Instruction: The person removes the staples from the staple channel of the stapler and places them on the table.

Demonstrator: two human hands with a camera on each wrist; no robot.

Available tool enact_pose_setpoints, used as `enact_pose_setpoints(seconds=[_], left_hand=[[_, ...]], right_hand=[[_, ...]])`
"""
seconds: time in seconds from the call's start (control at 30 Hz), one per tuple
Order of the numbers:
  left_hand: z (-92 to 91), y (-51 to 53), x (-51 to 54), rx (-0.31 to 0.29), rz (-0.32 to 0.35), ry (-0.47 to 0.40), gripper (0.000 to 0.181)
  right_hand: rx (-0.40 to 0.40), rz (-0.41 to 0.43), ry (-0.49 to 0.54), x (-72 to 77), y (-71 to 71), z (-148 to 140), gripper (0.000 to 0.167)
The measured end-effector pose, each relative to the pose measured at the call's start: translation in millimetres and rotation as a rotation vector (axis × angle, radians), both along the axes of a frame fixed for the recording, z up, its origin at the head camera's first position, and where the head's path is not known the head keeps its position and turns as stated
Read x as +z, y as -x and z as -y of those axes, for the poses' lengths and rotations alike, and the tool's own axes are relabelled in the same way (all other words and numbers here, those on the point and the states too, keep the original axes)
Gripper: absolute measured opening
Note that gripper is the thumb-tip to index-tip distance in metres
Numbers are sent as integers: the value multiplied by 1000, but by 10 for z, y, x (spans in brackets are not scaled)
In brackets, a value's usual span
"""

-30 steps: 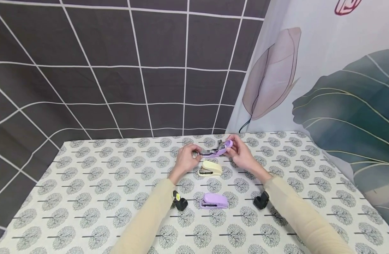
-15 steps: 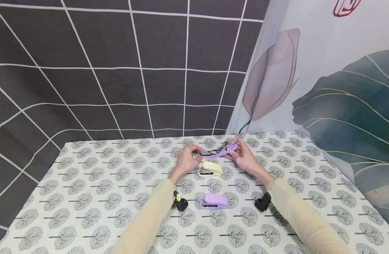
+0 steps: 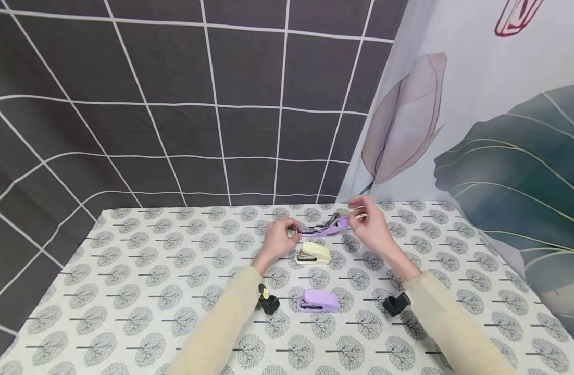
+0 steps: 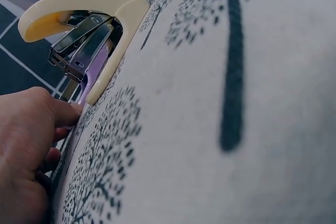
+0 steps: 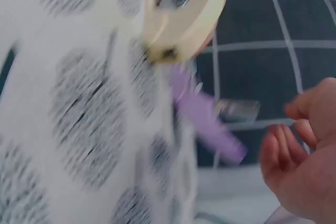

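A purple stapler (image 3: 336, 226) lies spread open at the back of the table, its metal parts showing above the purple base. My left hand (image 3: 277, 238) pinches its left end between thumb and fingers. To its right, my right hand (image 3: 370, 223) is raised, holding nothing. In the right wrist view a gap separates my right hand (image 5: 310, 156) from the stapler's purple end (image 5: 210, 127). Just in front of it sits a cream stapler (image 3: 314, 253), which partly hides the purple one in the left wrist view.
A second purple stapler (image 3: 319, 300), folded down, lies closer to me between the forearms. The tree-print cloth (image 3: 174, 312) covers the table. Behind it hang a dark grid curtain (image 3: 174, 130) and a pale leaf-print curtain (image 3: 456, 104).
My right hand has let go of the opened purple stapler's right end and moved up and to the right. My left hand keeps its grip. The head view has tilted slightly.
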State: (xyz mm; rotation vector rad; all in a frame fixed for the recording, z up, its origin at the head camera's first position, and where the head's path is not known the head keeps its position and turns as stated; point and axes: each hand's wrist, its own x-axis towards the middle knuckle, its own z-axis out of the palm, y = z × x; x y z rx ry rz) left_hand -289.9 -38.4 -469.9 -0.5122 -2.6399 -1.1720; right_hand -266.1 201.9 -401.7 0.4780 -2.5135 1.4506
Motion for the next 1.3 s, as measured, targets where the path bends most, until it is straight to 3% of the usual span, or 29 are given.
enact_pose_setpoints(seconds=[0.07,0.13,0.23,0.33,0.47,0.63,0.83,1.3], left_hand=[[8,-5,4,6,-12,-3,21],[13,-9,11,5,-7,-2,22],[12,-21,34,-1,38,-6,23],[6,-31,48,1,77,0,24],[0,-33,49,4,99,4,24],[6,-18,39,10,113,-13,23],[8,-11,31,-2,62,4,23],[4,-3,11,1,63,4,25]], right_hand=[[69,-26,-31,61,-15,124,25],[139,22,-40,86,-32,250,18],[171,131,-14,46,-26,404,16],[137,217,7,-22,0,507,17],[71,260,-16,-90,43,588,17],[40,265,-61,-139,100,652,13],[-3,255,-138,-192,133,690,10],[-54,270,-203,-242,152,728,13]])
